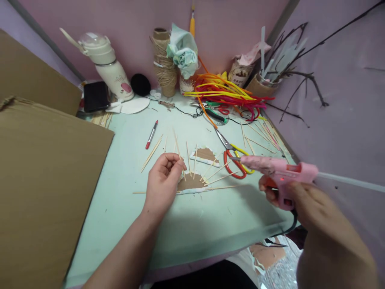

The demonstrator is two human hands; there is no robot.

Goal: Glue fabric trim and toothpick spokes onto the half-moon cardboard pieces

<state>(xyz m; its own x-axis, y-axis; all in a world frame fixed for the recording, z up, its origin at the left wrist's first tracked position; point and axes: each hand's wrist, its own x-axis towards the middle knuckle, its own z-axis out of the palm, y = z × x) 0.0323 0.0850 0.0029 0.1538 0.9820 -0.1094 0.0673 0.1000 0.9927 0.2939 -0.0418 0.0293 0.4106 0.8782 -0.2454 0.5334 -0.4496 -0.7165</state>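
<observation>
My left hand (165, 180) pinches a thin wooden stick (177, 144) over the left part of a cardboard half-circle (192, 183). Several sticks fan outward from that piece, and its straight lower edge has a pale strip. My right hand (288, 196) is wrapped round a pink glue gun (279, 172), held up to the right of the piece with its nozzle pointing left. A clear glue stick (349, 181) sticks out of its back. Behind the half-circle lies a smaller cardboard piece (205, 155) with pale edging. Scissors (234, 164) with red and yellow handles lie beside it.
A red-tipped marker (152, 135) and loose sticks (151, 154) lie left. Large cardboard (48, 184) covers the left side. Along the back stand a white bottle (112, 74), twine (165, 64) and bright pipe cleaners (228, 94). Branches (313, 78) reach in from the right.
</observation>
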